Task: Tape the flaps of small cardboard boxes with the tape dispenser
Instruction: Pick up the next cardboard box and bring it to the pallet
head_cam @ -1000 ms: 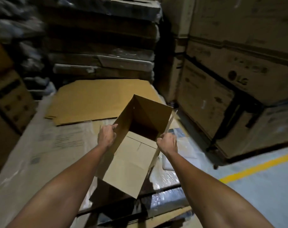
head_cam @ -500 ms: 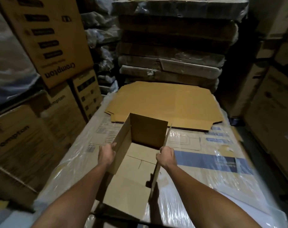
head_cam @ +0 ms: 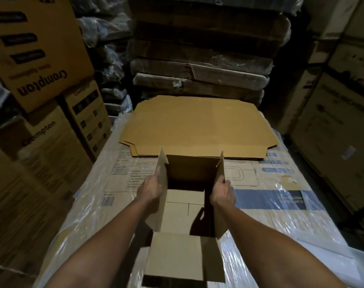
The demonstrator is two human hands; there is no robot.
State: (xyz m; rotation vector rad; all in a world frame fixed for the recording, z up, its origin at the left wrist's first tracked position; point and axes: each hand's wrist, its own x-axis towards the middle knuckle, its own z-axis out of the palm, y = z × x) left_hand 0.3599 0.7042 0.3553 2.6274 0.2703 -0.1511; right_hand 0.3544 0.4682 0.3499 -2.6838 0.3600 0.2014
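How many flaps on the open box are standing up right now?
2: the left flap, gripped by the left hand, and the right flap, gripped by the right hand. The near flap folds outward.

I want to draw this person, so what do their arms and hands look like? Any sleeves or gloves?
Both arms are bare all the way to the frame's edge: no sleeves show. The left hand and the right hand wear no gloves, and I see no watch, bracelet or ring, though the light is dim.

Matt brown cardboard box [head_cam: 185, 206] on glossy, crinkly plastic wrap [head_cam: 280, 231] (flat cardboard sheet [head_cam: 197, 129] behind, also matt).
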